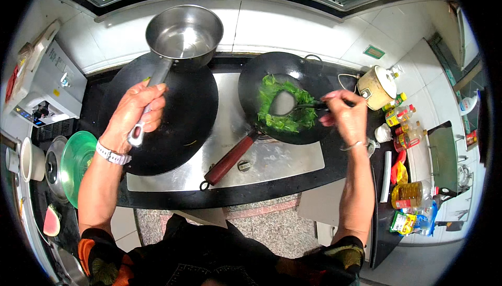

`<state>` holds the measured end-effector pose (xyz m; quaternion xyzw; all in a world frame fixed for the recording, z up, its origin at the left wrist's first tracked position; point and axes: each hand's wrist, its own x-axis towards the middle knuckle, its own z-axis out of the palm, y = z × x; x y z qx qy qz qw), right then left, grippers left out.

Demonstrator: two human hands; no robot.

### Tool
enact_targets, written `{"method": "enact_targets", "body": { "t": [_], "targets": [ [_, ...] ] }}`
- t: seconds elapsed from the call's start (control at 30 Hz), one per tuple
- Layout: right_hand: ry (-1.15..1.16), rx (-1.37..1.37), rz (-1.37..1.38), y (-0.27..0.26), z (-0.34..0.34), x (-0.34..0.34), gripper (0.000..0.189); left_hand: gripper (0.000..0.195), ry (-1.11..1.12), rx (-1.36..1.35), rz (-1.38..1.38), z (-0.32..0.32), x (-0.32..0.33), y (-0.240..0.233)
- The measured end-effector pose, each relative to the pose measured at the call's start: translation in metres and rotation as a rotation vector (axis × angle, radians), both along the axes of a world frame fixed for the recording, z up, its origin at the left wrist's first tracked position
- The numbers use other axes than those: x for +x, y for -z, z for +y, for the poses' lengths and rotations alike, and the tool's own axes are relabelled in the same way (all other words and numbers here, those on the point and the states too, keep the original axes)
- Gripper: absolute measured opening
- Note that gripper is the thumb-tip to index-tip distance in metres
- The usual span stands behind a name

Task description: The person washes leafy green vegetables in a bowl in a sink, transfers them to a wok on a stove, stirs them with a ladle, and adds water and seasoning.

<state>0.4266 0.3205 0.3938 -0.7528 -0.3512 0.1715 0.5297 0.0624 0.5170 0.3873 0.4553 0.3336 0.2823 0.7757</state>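
My left hand (pixel 141 107) grips the metal handle of a steel saucepan (pixel 184 36), raised over the back edge of a large black wok (pixel 168 117). In my right hand (pixel 345 109) is the dark handle of a ladle (pixel 283 103); its round bowl sits amid leafy greens (pixel 282 123) in the smaller black wok (pixel 251 70). Pale liquid or a bare metal surface shows in the ladle's bowl; I cannot tell which. A dark red wooden handle (pixel 231 158) extends from the smaller wok towards me.
Steel hob (pixel 290 164) lies under both woks. At left are a green plastic basin (pixel 78 168), a pot lid (pixel 57 168), a watermelon piece (pixel 51 221) and a white appliance (pixel 51 82). A rice cooker (pixel 376 87), bottles and an oil jug (pixel 410 195) line the right side.
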Motion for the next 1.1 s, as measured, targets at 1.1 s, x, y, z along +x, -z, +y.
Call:
{"method": "enact_targets", "body": {
  "t": [1.1],
  "targets": [
    [0.032,0.126,-0.302,0.009,-0.035,0.007,0.009,0.017,-0.354,-0.01,-0.099,0.03,-0.178,0.005]
  ]
}}
